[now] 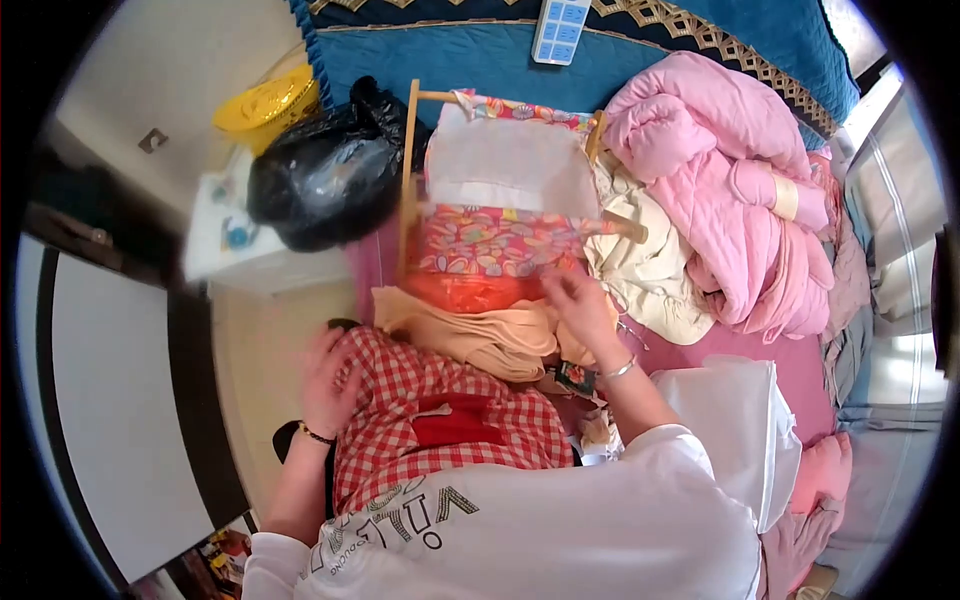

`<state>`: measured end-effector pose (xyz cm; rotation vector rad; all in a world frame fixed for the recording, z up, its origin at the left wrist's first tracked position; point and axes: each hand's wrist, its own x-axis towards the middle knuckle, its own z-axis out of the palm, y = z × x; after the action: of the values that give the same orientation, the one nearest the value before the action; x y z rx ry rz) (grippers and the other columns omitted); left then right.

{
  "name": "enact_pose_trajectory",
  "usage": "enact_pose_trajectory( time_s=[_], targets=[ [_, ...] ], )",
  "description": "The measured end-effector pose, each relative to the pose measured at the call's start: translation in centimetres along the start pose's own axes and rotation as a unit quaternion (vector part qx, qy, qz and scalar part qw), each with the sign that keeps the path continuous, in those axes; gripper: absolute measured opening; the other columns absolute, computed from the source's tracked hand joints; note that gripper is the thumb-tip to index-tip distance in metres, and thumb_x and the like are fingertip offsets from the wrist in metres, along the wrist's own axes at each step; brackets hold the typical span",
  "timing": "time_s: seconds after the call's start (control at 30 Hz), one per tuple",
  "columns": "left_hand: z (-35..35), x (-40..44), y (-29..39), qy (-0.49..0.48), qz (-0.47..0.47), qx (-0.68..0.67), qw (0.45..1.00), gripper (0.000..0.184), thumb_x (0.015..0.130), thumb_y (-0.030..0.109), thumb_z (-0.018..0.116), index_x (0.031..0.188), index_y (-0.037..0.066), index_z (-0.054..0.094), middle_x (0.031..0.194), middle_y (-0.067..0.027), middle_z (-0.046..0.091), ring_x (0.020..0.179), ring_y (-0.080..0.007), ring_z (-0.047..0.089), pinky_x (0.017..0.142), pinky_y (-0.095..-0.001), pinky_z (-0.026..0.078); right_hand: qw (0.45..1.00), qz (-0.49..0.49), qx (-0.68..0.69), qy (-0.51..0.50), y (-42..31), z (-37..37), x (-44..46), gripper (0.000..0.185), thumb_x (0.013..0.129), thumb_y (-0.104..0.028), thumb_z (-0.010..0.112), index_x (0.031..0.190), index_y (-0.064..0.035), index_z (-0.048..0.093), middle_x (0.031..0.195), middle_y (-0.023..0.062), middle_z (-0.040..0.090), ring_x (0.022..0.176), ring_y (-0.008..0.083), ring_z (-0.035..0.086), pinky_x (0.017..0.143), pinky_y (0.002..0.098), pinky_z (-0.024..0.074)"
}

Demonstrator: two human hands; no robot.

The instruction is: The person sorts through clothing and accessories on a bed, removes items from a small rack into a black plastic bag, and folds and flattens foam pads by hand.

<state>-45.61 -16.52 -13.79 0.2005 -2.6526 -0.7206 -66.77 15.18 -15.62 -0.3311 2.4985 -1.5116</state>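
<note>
My left hand (332, 388) is held over the red-and-white checked cloth (385, 400) on my lap, blurred, its fingers loosely apart with nothing visible in them. Beside the lower right part of a wooden frame (409, 180), my right hand (583, 306) has bent, slightly spread fingers and shows nothing held. Flowered fabric (480, 240) hangs on this frame, with a white cloth panel (510, 160) above it. Under the flowered fabric is a smeared orange-red patch (465, 293). Folded peach cloth (480, 335) lies between the frame and my lap.
A black plastic bag (325, 170) sits left of the frame, near a yellow bowl-like object (265, 108). Cream cloth (650, 260) and a pink quilt (725, 180) are piled at right. A white bag (735, 420) stands by my right arm. A power strip (561, 30) lies behind.
</note>
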Motion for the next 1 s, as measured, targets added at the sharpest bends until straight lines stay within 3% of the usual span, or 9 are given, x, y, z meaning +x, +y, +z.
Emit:
enact_pose_trajectory(
  time_s=[0.13, 0.2, 0.27, 0.33, 0.47, 0.57, 0.7, 0.8, 1.0],
  targets=[
    [-0.2, -3.0, 0.6, -0.050, 0.029, -0.010, 0.998, 0.026, 0.070, 0.003, 0.066, 0.095, 0.006, 0.063, 0.114, -0.0129, 0.056, 0.115, -0.0343, 0.047, 0.093, -0.0418, 0.040, 0.999, 0.045, 0.003, -0.018, 1.2, 0.0, -1.1, 0.018, 0.083, -0.017, 0.061, 0.095, -0.0039, 0.065, 0.081, 0.0144, 0.064, 0.070, 0.0240, 0.062, 0.065, 0.0321, 0.0478],
    [-0.5, -4.0, 0.7, -0.099, -0.021, -0.043, 0.994, 0.026, 0.071, 0.001, 0.064, 0.097, 0.005, 0.062, 0.116, -0.0147, 0.055, 0.118, -0.0353, 0.045, 0.098, -0.0432, 0.037, 0.991, -0.065, -0.087, -0.084, 1.0, 0.8, -2.7, 0.019, 0.081, -0.016, 0.062, 0.097, -0.0052, 0.065, 0.083, 0.0170, 0.063, 0.074, 0.0284, 0.062, 0.067, 0.0342, 0.0484],
    [-0.9, -4.3, 1.0, -0.102, -0.025, -0.040, 0.994, 0.023, 0.072, 0.002, 0.064, 0.095, 0.005, 0.062, 0.114, -0.0144, 0.055, 0.115, -0.0351, 0.046, 0.097, -0.0428, 0.038, 0.984, -0.083, -0.144, -0.063, 0.8, 1.7, -3.5, 0.020, 0.078, -0.013, 0.064, 0.096, -0.0051, 0.065, 0.086, 0.0166, 0.062, 0.079, 0.0302, 0.061, 0.070, 0.0369, 0.0485],
    [-1.0, -4.7, 1.2, -0.088, -0.018, -0.038, 0.995, 0.023, 0.072, 0.003, 0.064, 0.095, 0.005, 0.062, 0.114, -0.0145, 0.055, 0.114, -0.0351, 0.047, 0.097, -0.0419, 0.038, 0.937, -0.250, -0.242, 0.031, 2.9, 2.7, -3.1, 0.021, 0.075, -0.013, 0.065, 0.094, -0.0046, 0.065, 0.087, 0.0162, 0.061, 0.082, 0.0328, 0.059, 0.072, 0.0386, 0.0484],
    [-1.6, -5.0, 1.4, -0.082, -0.013, -0.038, 0.996, 0.025, 0.071, 0.003, 0.065, 0.096, 0.005, 0.062, 0.114, -0.0147, 0.055, 0.114, -0.0350, 0.048, 0.096, -0.0413, 0.039, 0.952, -0.117, -0.262, -0.105, 3.8, 3.5, -1.6, 0.024, 0.075, -0.011, 0.063, 0.098, -0.0009, 0.062, 0.098, 0.0157, 0.061, 0.092, 0.0325, 0.058, 0.081, 0.0375, 0.0454],
    [-2.6, -4.8, 2.1, -0.083, 0.016, -0.013, 0.996, 0.026, 0.070, 0.004, 0.066, 0.096, 0.005, 0.061, 0.112, -0.0146, 0.056, 0.113, -0.0339, 0.049, 0.095, -0.0416, 0.040, 0.964, -0.255, -0.073, 0.025, -3.1, 2.7, -1.5, 0.016, 0.080, -0.010, 0.062, 0.094, -0.0021, 0.062, 0.087, 0.0131, 0.063, 0.082, 0.0242, 0.060, 0.071, 0.0311, 0.0463],
    [-3.1, -3.8, 1.9, -0.106, 0.028, -0.020, 0.994, 0.034, 0.069, 0.007, 0.068, 0.103, 0.006, 0.059, 0.114, -0.0146, 0.054, 0.110, -0.0340, 0.049, 0.095, -0.0419, 0.039, 0.963, -0.261, -0.060, 0.038, -11.0, 1.5, -1.8, 0.013, 0.084, -0.007, 0.059, 0.095, -0.0014, 0.062, 0.082, 0.0104, 0.062, 0.068, 0.0186, 0.058, 0.064, 0.0261, 0.0457],
    [-3.0, -2.4, 3.3, -0.084, 0.060, -0.044, 0.994, 0.041, 0.069, 0.008, 0.070, 0.108, 0.004, 0.057, 0.115, -0.0159, 0.054, 0.109, -0.0350, 0.050, 0.094, -0.0408, 0.040, 0.949, -0.291, -0.088, -0.085, -10.3, 2.1, -0.3, 0.015, 0.083, -0.009, 0.061, 0.096, -0.0013, 0.062, 0.081, 0.0104, 0.062, 0.069, 0.0161, 0.058, 0.063, 0.0262, 0.0458],
    [-1.3, -1.4, 5.2, -0.124, 0.089, -0.080, 0.985, 0.051, 0.069, 0.011, 0.072, 0.116, 0.005, 0.053, 0.120, -0.0139, 0.051, 0.114, -0.0325, 0.046, 0.097, -0.0409, 0.037, 0.983, -0.150, 0.071, -0.084, -8.0, 3.1, -2.2, 0.016, 0.081, -0.007, 0.063, 0.096, -0.0032, 0.064, 0.079, 0.0122, 0.062, 0.070, 0.0228, 0.060, 0.063, 0.0283, 0.0469]
  ],
)
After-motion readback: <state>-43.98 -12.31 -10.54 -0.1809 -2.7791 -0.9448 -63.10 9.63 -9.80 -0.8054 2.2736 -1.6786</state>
